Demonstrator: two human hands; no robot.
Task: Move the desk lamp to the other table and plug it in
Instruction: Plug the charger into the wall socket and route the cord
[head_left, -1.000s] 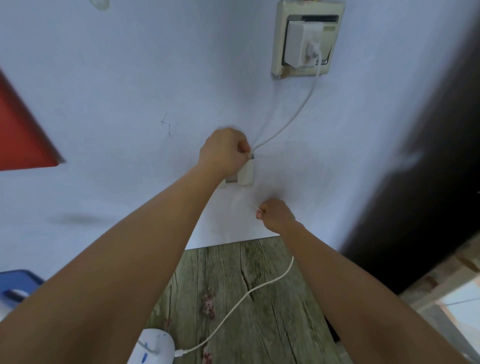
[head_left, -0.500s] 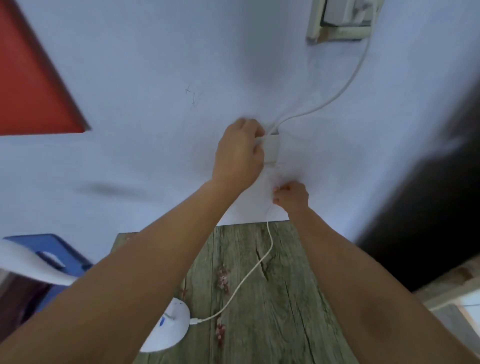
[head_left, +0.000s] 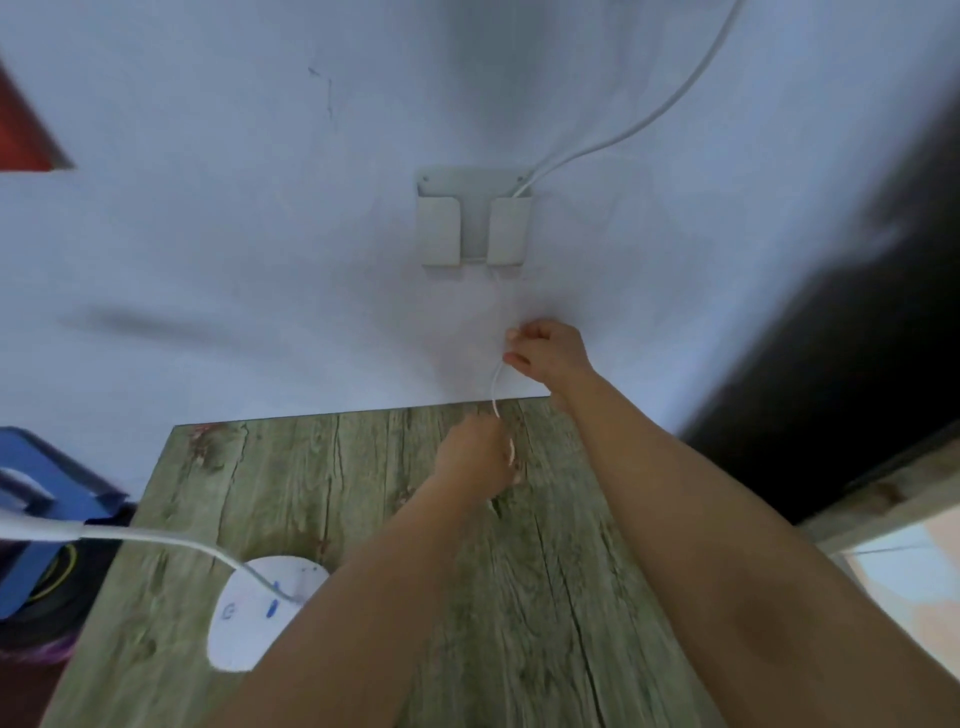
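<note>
The white desk lamp's round base (head_left: 254, 613) sits on the grey-green wooden table (head_left: 363, 467), its thin neck (head_left: 156, 540) bending off to the left. Its white cable (head_left: 496, 387) runs down from a white wall holder (head_left: 475, 223) between both hands. My right hand (head_left: 545, 353) pinches the cable just under the holder, near the wall. Lower down, over the table's far edge, my left hand (head_left: 475, 460) is closed around the same cable. Above the holder the cable (head_left: 675, 93) curves up and right out of the frame; the wall socket is out of view.
A blue object (head_left: 47, 483) stands left of the table, with a dark item with a yellow ring (head_left: 52, 577) below it. Dark furniture (head_left: 857, 338) fills the right. A red shape (head_left: 26, 130) hangs on the wall at the left.
My left hand let go at the wall holder and dropped to the cable over the table. My right hand stayed on the cable below the holder. The view tilted down, taking the socket out of frame.
</note>
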